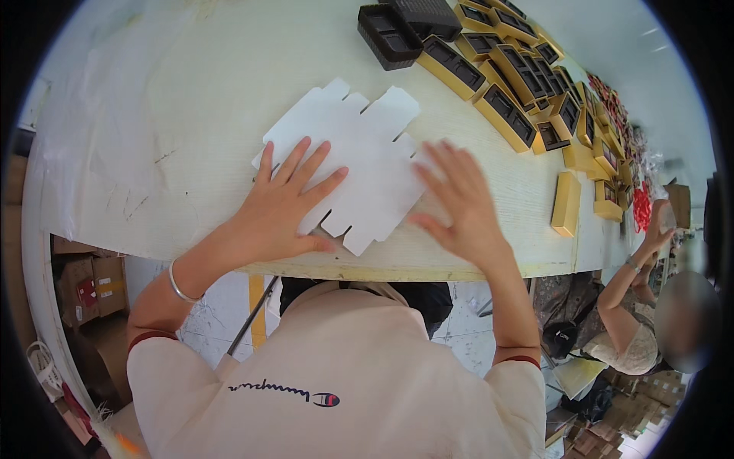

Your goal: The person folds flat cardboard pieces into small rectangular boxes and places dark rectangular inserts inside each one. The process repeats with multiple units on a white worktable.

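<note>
Far up the pale table (pixel 191 84), a crowd of gold boxes (pixel 508 115) lay open in rows. Each one had a dark tray with little hollows inside it, and I could not tell if anything sat in the hollows. One loose dark tray (pixel 388 34) lay at the near end of the rows. One gold box (pixel 566 203) lay shut, apart from the others.

The flat white cardboard cutout (pixel 359 153) lay near the front edge of the table, right in front of the person. It was not folded yet. Its long side ran on a slant, from the near edge up and away to the left, and its notched flaps stuck out all around.

The left hand (pixel 287 206) lay flat on the cutout's left part, fingers spread wide, pressing down and not gripping. The right hand (pixel 459 203) was open too, fingers stretched out, touching the right edge of the cutout. It looked blurry.

Another person's hand (pixel 659 226) was raised at the far right end of the table.
</note>
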Available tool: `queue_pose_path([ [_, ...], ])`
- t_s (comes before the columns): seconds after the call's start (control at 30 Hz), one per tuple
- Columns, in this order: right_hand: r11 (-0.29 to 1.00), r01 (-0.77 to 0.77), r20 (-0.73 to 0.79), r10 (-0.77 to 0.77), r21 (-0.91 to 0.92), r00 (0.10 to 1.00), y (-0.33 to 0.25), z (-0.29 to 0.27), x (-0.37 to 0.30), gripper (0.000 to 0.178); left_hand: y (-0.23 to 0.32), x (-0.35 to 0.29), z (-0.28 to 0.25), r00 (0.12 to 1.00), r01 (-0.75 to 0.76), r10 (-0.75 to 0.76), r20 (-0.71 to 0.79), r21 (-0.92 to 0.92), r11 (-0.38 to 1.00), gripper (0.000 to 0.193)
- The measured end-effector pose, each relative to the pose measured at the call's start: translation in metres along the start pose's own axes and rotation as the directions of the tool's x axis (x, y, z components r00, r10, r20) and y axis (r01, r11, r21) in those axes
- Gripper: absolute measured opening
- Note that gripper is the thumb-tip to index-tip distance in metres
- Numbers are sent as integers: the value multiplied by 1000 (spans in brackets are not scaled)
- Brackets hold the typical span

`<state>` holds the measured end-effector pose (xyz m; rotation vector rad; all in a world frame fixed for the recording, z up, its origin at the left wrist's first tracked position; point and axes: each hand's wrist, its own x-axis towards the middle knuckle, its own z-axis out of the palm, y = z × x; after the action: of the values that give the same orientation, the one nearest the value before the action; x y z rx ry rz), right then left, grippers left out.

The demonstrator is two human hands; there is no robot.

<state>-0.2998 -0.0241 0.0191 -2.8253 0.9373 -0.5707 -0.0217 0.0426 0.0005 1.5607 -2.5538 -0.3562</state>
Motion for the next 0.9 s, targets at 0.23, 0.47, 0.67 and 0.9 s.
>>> queue_pose_path([
  [0.23,987,134,47,-139,83,989,-5,29,-17,47,-35,14,-35,991,-109,113,77,-46,993,72],
  [0.47,953,-50,239,-24,299,971,-7,-2,6,49,4,-4,-34,998,-65,64,-6,-148,987,54],
  [0.67,900,-71,317,-76,430,945,8,-6,22,35,36,1,-6,978,-66,35,-205,-151,986,50],
  [0.9,851,-295,244,204,435,948,-6,17,29,10,12,16,-8,976,122,-179,-127,-363,924,21],
])
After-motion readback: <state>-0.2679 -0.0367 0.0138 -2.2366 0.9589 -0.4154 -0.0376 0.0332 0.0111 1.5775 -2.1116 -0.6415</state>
